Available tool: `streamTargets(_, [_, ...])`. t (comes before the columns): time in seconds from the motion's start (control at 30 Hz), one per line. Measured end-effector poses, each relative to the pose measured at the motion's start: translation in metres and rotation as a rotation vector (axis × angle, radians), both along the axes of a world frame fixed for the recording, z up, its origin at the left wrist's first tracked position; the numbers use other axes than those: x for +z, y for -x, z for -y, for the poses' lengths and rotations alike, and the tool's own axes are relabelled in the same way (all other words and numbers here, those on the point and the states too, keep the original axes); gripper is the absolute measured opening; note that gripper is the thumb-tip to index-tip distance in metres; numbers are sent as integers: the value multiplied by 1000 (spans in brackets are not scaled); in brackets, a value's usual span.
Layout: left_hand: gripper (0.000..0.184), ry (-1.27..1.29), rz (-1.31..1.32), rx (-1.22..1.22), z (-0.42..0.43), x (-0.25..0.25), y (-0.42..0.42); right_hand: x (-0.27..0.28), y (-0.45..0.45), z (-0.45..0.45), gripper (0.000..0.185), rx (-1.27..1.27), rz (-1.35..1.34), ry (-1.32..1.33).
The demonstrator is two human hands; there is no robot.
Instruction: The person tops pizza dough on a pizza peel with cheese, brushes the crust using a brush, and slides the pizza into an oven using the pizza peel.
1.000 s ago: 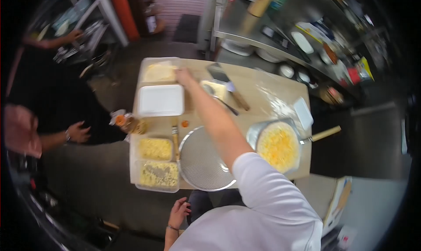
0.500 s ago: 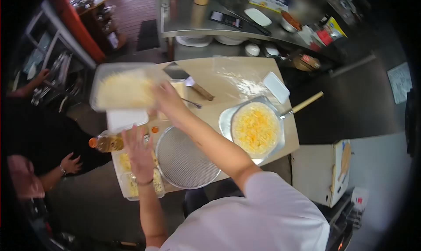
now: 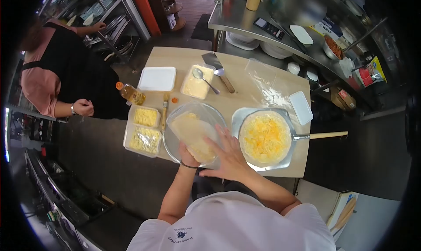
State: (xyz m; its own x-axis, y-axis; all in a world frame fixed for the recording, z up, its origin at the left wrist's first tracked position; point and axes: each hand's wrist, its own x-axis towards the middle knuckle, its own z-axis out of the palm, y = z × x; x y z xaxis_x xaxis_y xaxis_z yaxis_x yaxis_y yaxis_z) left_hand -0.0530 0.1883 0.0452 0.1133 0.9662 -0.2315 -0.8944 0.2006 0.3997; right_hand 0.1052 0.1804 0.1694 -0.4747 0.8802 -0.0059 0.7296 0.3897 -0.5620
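Observation:
My left hand (image 3: 188, 156) grips the near end of a clear plastic container (image 3: 193, 130) with pale shredded cheese, held tilted above the round metal mesh screen (image 3: 171, 141). My right hand (image 3: 229, 157) is at the container's right side, fingers spread; whether they touch it is unclear. To the right, a round dough base (image 3: 265, 137) topped with yellow and orange shredded cheese lies on a metal peel (image 3: 286, 159) with a wooden handle. Behind the screen a tub of pale creamy food (image 3: 196, 87) has a spoon (image 3: 204, 79) resting in it.
Two cheese containers (image 3: 142, 141), a brush (image 3: 165, 111), an oil bottle (image 3: 132, 94) and a white lid (image 3: 157, 79) are on the left. A scraper (image 3: 223, 78) and another lid (image 3: 301, 107) lie behind. A co-worker (image 3: 66, 71) stands left.
The shredded cheese container has come from the table's far left to above the screen. My left hand has taken hold of it, while my right hand has moved back toward me and spread its fingers.

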Motion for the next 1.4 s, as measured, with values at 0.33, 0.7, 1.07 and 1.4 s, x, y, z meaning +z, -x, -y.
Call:
streamTargets(0.33, [64, 32, 189, -38, 69, -2, -93, -6, -85, 44, 68, 28, -117, -79])
streamTargets(0.7, [58, -39, 250, -54, 79, 18, -90, 20, -91, 61, 49, 78, -114, -121])
streamTargets(1.07, [69, -48, 509, -181, 111, 34, -47, 57, -89, 68, 18, -349, -640, -101])
streamTargets(1.4, [80, -104, 269, -260, 136, 36, -39, 0, -63, 152, 16, -612, -1152, 500])
